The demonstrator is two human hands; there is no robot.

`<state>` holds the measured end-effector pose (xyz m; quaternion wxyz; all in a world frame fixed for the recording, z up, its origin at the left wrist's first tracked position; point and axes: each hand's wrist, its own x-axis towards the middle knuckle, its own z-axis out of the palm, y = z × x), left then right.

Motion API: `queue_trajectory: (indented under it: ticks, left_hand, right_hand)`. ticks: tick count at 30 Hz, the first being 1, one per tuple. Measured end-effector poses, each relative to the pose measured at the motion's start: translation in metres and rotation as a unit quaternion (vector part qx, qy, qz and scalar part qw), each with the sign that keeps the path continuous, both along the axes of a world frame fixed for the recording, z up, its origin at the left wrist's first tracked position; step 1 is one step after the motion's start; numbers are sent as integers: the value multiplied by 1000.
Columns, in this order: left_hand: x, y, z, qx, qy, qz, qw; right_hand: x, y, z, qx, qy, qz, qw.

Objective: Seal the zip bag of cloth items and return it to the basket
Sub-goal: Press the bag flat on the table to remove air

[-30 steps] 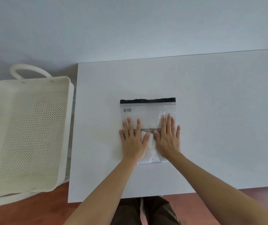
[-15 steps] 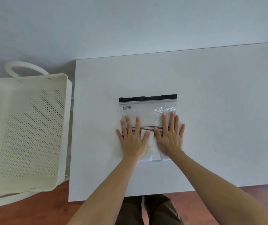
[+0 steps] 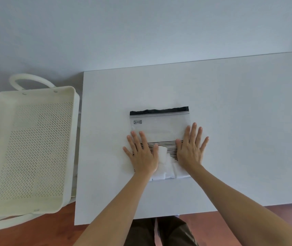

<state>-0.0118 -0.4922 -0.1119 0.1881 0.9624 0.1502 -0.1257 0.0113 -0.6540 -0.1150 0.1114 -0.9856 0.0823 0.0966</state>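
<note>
Currently the clear plastic zip bag (image 3: pixel 159 128) of folded white and striped cloth (image 3: pixel 164 162) is pinned flat mid-table (image 3: pixel 230 121) under the left hand (image 3: pixel 142 155) and right hand (image 3: pixel 190 148), both splayed wide, likely to press air out before the black zip strip (image 3: pixel 159 111) is sealed; the cream perforated plastic basket (image 3: pixel 0 139) is kept just left of the table.
</note>
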Motion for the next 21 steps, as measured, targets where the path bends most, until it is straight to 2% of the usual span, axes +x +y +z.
queue_trajectory:
  ticks: [4, 7, 11, 17, 21]
  left_hand:
    - [18, -7, 11, -14, -94, -96, 991]
    - [30, -12, 9, -43, -73, -153, 985]
    - [34, -7, -5, -29, -14, -135, 990]
    - [37, -2, -10, -17, -29, -110, 993]
    - [37, 1, -14, 22, -42, -114, 992]
  right_hand:
    - [20, 8, 7, 29, -49, 80, 995]
    - [28, 17, 1, 35, -14, 106, 994]
    - [25, 17, -11, 29, 8, 89, 996]
    - [28, 14, -16, 18, -6, 95, 995]
    - [27, 13, -17, 25, -10, 92, 995]
